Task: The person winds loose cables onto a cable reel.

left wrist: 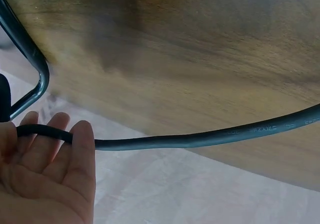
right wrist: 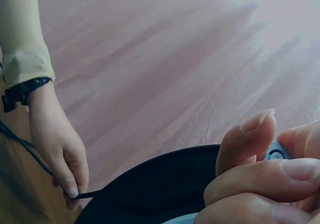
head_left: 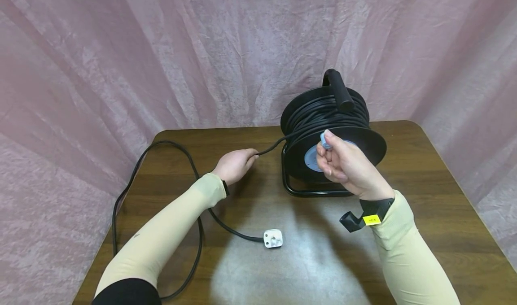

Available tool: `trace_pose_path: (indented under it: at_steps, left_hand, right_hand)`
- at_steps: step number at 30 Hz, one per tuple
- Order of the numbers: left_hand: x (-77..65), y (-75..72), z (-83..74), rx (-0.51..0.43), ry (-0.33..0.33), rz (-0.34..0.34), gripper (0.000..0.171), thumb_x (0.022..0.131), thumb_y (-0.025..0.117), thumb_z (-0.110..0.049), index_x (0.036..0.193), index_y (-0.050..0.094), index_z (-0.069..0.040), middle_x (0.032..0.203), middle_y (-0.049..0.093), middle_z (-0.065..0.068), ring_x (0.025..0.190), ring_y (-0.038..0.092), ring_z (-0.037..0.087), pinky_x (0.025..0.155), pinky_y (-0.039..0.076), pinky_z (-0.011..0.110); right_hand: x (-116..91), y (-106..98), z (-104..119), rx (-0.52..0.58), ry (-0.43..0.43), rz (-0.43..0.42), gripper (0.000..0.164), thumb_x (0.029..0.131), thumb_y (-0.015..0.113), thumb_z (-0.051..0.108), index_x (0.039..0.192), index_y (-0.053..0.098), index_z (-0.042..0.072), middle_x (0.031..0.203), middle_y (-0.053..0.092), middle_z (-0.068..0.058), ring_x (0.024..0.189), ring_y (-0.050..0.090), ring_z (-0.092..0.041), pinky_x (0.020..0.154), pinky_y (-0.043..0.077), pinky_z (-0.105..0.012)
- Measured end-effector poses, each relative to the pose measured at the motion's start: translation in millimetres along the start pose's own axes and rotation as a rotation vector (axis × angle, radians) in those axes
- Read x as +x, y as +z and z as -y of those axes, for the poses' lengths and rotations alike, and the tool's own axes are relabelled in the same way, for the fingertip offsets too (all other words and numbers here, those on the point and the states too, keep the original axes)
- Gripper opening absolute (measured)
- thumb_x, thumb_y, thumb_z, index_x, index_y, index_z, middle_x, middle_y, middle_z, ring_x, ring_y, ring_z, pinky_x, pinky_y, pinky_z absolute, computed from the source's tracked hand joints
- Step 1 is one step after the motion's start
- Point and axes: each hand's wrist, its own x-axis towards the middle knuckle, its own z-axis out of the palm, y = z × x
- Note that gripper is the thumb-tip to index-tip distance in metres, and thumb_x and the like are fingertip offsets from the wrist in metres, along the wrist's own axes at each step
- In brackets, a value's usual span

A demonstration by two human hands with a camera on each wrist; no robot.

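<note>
A black cable reel (head_left: 323, 116) stands at the back right of the table, with many turns of cord round its drum. My right hand (head_left: 343, 163) pinches the small blue crank knob (head_left: 325, 141) on the reel's near face; the knob also shows between the fingertips in the right wrist view. Left of the reel, my left hand (head_left: 235, 166) holds the black cable (left wrist: 200, 139) between thumb and fingers, where it runs toward the drum. The cable's free length loops over the left of the table and ends in a white plug (head_left: 273, 238) lying near the middle.
The wooden table (head_left: 428, 197) has a rounded far edge, with a pink curtain (head_left: 242, 54) hanging close behind it. Under the reel is a black tubular stand (head_left: 315, 193), and a black carrying handle (head_left: 339, 92) rises on top. A cable loop (head_left: 133, 179) reaches the table's left edge.
</note>
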Motion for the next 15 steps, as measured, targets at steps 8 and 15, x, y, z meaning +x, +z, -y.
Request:
trace_pose_path:
  at_steps: [8, 15]
  left_hand:
    - [0.7, -1.5, -2.3, 0.018, 0.02, -0.016, 0.032, 0.107, 0.046, -0.032, 0.129, 0.064, -0.016, 0.118, 0.069, 0.0, 0.106, 0.065, 0.017, 0.09, 0.051, 0.039]
    - [0.5, 0.0, -0.2, 0.071, 0.074, -0.053, 0.029, 0.105, 0.053, -0.024, 0.129, 0.066, -0.016, 0.12, 0.069, 0.0, 0.107, 0.065, 0.018, 0.094, 0.05, 0.041]
  right_hand:
    - [-2.5, -3.1, 2.4, 0.032, -0.001, 0.012, 0.044, 0.111, 0.031, 0.037, 0.092, 0.04, -0.001, 0.065, 0.045, -0.005, 0.042, 0.021, -0.014, 0.041, 0.011, -0.03]
    - [-4.8, -6.9, 4.3, 0.038, -0.007, 0.009, 0.043, 0.111, 0.03, 0.037, 0.092, 0.041, -0.001, 0.064, 0.045, -0.004, 0.041, 0.021, -0.015, 0.04, 0.01, -0.031]
